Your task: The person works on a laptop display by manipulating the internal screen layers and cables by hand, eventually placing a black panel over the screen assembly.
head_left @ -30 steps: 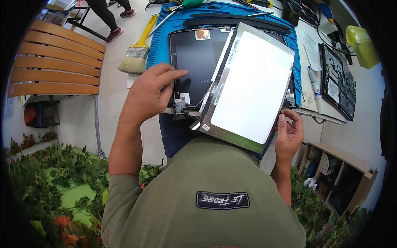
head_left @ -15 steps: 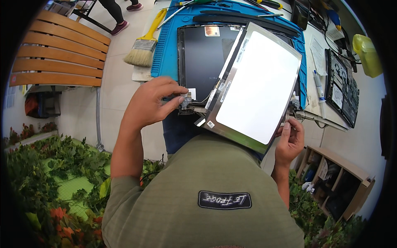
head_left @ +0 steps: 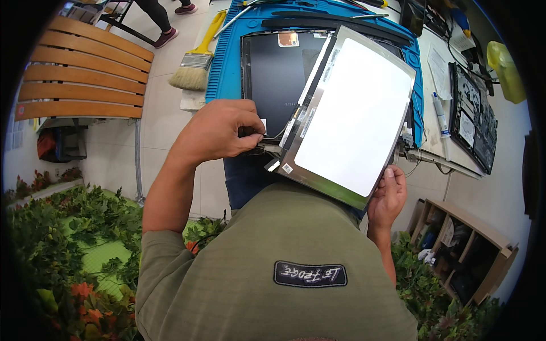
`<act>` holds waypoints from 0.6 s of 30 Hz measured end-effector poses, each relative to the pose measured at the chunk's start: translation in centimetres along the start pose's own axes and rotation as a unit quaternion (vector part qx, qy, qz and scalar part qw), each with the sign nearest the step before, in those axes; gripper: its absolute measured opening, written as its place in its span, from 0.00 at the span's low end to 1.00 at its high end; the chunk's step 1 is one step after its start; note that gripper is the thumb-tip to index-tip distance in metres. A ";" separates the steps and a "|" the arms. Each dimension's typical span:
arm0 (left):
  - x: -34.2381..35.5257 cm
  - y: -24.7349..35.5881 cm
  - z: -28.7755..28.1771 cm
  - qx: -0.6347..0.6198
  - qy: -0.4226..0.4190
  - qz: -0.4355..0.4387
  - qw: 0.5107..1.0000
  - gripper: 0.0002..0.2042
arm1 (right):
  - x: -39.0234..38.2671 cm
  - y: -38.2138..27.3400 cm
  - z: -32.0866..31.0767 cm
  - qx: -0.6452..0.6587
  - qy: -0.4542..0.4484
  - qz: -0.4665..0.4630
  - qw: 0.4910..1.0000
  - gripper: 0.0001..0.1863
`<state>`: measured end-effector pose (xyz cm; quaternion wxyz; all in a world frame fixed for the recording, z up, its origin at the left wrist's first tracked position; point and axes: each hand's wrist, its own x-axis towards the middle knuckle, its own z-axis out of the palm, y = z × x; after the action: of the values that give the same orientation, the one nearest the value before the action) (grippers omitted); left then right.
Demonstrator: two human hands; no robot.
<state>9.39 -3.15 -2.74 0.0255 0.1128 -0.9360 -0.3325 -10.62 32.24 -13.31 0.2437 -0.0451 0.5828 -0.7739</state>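
My left hand [head_left: 224, 131] is closed in a pinch at the near left corner of a dark laptop lid [head_left: 277, 74], by the hinge. What its fingertips grip is hidden; a thin cable [head_left: 275, 137] runs from beside them toward the display panel. This laptop display panel [head_left: 355, 119], white-backed with a metal rim, lies tilted across the lid's right half and overhangs the table's near edge. My right hand [head_left: 388, 196] pinches the panel's lower right edge between thumb and fingers. A small tab [head_left: 273, 165] sticks out at the panel's lower left corner.
A blue work mat [head_left: 224, 85] lies beneath the lid. A yellow-handled brush [head_left: 196, 68] rests at its left, and dark strips [head_left: 341, 21] at the back. To the right are a tube [head_left: 439, 116] and an opened laptop base [head_left: 472, 119]. A bench [head_left: 85, 71] stands left.
My left hand has moved slightly right and closed tighter over the hinge corner, covering the metal piece there. My right hand has shifted a little down and left along the panel's edge.
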 end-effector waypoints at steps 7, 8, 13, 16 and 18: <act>1.0 0.8 0.1 0.069 -0.046 0.003 0.997 0.05 | 1.1 -1.0 1.5 -0.046 -0.015 0.016 0.999 0.14; 1.2 0.8 0.2 0.072 -0.053 -0.005 0.996 0.04 | 1.2 -1.0 1.8 -0.047 -0.023 0.017 0.998 0.14; 1.8 0.7 0.4 0.052 -0.077 -0.032 0.995 0.04 | 1.7 -0.5 1.8 -0.037 -0.053 0.009 0.998 0.15; 2.3 0.5 0.0 -0.010 -0.097 -0.063 0.993 0.05 | 1.8 -0.3 1.8 -0.025 -0.064 0.013 0.998 0.15; 2.4 0.3 -0.1 -0.018 -0.105 -0.083 0.991 0.05 | 1.7 -0.2 2.0 -0.024 -0.067 0.014 0.997 0.15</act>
<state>7.06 -3.54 -2.53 -0.0990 0.1540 -0.9147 -0.3603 -11.51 29.78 -12.84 0.2918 -0.0945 0.5839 -0.7516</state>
